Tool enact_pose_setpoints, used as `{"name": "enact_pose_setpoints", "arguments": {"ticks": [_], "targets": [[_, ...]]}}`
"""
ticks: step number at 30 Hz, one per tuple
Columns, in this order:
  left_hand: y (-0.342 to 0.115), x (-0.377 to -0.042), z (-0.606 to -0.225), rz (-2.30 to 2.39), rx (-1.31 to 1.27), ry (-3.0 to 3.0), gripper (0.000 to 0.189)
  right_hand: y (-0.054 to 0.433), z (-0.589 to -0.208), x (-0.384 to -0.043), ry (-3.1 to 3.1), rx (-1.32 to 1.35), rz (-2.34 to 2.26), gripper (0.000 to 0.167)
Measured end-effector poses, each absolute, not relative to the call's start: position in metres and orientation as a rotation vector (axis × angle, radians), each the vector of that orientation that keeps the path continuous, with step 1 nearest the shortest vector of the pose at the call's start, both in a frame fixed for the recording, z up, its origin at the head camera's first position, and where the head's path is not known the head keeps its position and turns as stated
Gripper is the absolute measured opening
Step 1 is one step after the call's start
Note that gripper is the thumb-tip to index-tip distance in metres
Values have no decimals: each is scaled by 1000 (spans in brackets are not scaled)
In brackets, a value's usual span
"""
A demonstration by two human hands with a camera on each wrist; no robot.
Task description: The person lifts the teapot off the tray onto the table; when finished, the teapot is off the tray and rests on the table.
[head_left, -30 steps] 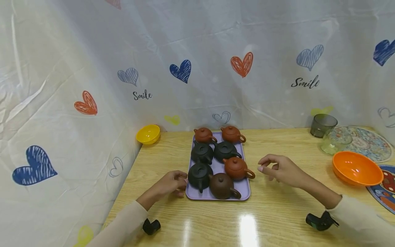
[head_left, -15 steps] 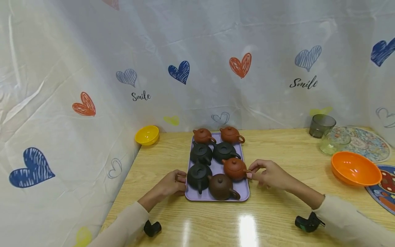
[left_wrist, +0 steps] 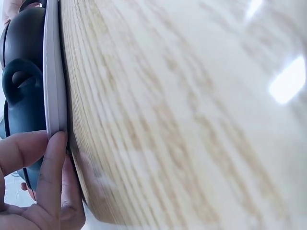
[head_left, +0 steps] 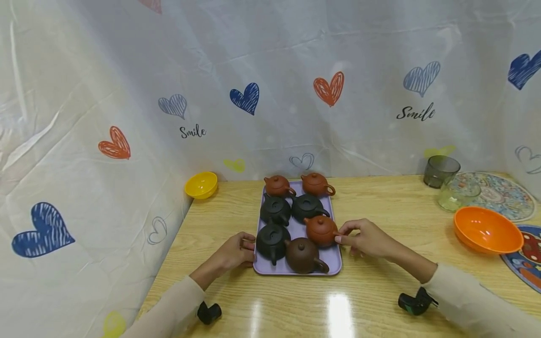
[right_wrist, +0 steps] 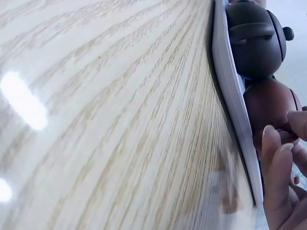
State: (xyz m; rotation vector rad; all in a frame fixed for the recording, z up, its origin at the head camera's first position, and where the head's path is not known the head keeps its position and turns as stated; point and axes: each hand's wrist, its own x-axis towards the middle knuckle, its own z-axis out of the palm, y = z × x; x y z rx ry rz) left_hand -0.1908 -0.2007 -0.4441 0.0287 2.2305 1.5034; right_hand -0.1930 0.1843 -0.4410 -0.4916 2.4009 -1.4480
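A lilac tray carries several small clay teapots. In the head view my left hand is at the tray's left edge; the left wrist view shows its thumb and fingers pinching the rim beside a black teapot. On the other side, my right hand pinches the handle of a red-brown teapot, which sits on the tray. The right wrist view has the fingertips at that handle, partly hiding it. Nearest the front stands a dark brown teapot.
Two more red-brown teapots, one at the back right, overhang the tray's far end. A yellow bowl stands back left. To the right are an orange bowl, a grey glass, a clear glass and patterned round mats.
My right hand has moved left from beside the tray to the red-brown teapot's handle and pinched it. The left hand has stayed at the tray's edge.
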Motion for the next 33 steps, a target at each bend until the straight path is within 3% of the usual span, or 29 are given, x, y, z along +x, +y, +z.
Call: {"name": "enact_pose_setpoints", "arguments": {"ticks": [33], "targets": [[-200, -192, -446, 1494, 19, 2240, 56, 178, -441, -191, 2358, -293, -1522, 31]]}}
